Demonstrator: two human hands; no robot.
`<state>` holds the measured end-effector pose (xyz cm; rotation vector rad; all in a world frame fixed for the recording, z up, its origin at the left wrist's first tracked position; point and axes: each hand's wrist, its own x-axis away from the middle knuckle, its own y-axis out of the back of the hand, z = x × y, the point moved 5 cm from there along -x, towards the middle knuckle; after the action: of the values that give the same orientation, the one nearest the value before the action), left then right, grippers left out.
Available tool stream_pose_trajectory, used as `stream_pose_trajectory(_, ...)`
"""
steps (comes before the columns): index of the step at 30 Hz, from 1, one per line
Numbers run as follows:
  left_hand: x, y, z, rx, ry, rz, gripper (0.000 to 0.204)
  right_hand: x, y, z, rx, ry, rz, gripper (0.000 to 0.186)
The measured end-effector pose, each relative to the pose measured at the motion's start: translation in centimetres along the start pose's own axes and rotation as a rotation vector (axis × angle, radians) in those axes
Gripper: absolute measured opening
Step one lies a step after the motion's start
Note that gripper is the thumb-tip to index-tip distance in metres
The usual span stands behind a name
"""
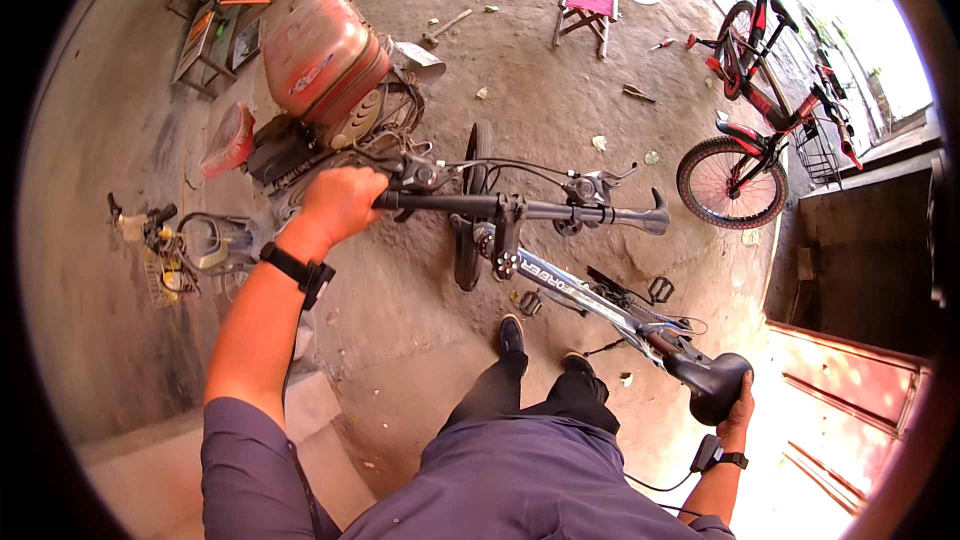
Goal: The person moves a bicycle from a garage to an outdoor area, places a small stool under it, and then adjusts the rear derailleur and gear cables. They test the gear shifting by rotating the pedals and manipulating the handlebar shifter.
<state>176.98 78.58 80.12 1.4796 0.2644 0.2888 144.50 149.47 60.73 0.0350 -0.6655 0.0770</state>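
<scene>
A bicycle with a silver-and-blue frame (pixel 575 290) stands in front of me, its front to the left and its rear to the right. My left hand (pixel 345 202) is closed round one end of its black handlebar (pixel 455 204); the other grip (pixel 640 220) is free. At the rear, my right hand (pixel 738 412) holds the edge of the black saddle (pixel 712 385), its fingers partly hidden beneath. The front wheel (pixel 478 155) shows beyond the handlebar. Below the frame are a pedal (pixel 660 289) and the crank area; the rear wheel is hardly visible.
A red-and-black bicycle (pixel 765 105) with a basket stands at the far right. Left of mine are a scooter with a red top box (pixel 325 60) and a small yellowish vehicle (pixel 190 250). A pink folding stool (pixel 588 0) and a screwdriver (pixel 662 44) are farther off.
</scene>
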Motion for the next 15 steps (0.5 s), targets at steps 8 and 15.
stream_pose_trajectory(8,-13.3,1.1,7.7,-0.050,-0.112,-0.115,0.022,2.8,-9.8,-0.2,-0.163,-0.023,-0.089,0.062)
stream_pose_trajectory(15,-26.0,0.5,13.7,-0.048,-0.158,-0.105,0.018,1.9,-17.9,1.1,-0.272,-0.013,-0.101,0.061)
